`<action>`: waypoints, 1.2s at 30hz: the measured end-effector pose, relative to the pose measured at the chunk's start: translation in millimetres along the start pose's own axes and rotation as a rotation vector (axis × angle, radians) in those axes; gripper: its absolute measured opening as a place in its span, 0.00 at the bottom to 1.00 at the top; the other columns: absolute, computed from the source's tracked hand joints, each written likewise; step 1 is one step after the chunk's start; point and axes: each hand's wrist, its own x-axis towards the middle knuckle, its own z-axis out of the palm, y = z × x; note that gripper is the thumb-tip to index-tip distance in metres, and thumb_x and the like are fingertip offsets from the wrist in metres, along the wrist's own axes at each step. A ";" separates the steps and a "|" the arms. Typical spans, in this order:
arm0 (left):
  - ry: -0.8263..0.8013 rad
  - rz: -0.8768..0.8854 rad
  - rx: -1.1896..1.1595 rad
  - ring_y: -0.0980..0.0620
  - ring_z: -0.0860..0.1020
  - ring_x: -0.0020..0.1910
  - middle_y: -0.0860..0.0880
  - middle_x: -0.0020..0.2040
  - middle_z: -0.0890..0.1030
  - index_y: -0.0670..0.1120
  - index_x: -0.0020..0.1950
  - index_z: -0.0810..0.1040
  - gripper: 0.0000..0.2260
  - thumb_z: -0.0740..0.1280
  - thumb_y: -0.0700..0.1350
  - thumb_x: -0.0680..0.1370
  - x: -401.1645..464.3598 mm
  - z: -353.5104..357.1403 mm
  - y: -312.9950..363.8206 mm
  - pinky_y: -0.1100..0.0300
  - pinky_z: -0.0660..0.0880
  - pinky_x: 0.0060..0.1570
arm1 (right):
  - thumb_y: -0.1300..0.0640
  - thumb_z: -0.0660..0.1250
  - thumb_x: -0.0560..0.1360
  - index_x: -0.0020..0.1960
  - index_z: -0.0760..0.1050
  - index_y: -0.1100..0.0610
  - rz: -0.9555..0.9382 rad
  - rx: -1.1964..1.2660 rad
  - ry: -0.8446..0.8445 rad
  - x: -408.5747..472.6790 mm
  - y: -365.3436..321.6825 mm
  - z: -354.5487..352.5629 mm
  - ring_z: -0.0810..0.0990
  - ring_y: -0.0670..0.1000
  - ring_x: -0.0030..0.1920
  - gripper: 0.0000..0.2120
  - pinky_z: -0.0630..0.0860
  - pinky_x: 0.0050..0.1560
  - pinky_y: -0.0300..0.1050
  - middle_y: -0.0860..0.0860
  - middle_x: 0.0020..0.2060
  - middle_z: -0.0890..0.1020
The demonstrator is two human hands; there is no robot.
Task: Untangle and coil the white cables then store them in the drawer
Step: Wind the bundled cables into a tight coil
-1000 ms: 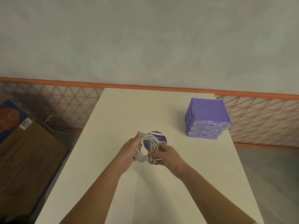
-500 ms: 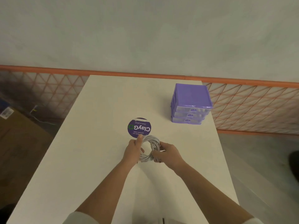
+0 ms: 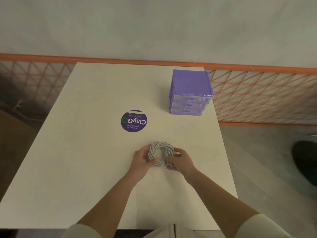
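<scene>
Left hand (image 3: 141, 160) grips the left side of the cable coil (image 3: 160, 155), fingers curled round its strands; right hand (image 3: 180, 160) pinches the coil's right near edge. Coil is a tight white ring held at the table (image 3: 85, 152), near-centre (contact with the surface cannot be told). Beyond it, to the left, lies a round purple sticker (image 3: 134, 121). Purple drawer unit (image 3: 190, 91) stands far right, all three drawers closed, well apart from the coil.
</scene>
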 end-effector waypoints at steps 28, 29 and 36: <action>-0.049 -0.033 0.263 0.54 0.74 0.54 0.46 0.61 0.76 0.46 0.68 0.74 0.19 0.67 0.50 0.78 66.1 -4.9 59.5 0.59 0.68 0.56 | 0.56 0.68 0.77 0.52 0.77 0.59 -0.054 0.093 0.265 9.7 -50.6 -33.5 0.74 0.50 0.36 0.07 0.71 0.36 0.42 0.52 0.43 0.78; -0.056 -0.019 0.247 0.54 0.73 0.54 0.46 0.62 0.76 0.46 0.68 0.73 0.19 0.67 0.50 0.78 71.9 -0.5 71.6 0.60 0.67 0.55 | 0.55 0.68 0.77 0.52 0.77 0.59 -0.057 0.092 0.262 13.4 -58.1 -35.8 0.75 0.49 0.35 0.08 0.71 0.35 0.41 0.51 0.42 0.78; -0.014 0.081 0.196 0.48 0.75 0.56 0.47 0.56 0.75 0.53 0.48 0.74 0.07 0.67 0.55 0.77 118.2 32.7 149.6 0.48 0.73 0.61 | 0.49 0.71 0.74 0.52 0.78 0.59 -0.029 0.017 0.240 48.0 -96.2 -54.6 0.78 0.51 0.36 0.14 0.72 0.36 0.41 0.50 0.41 0.81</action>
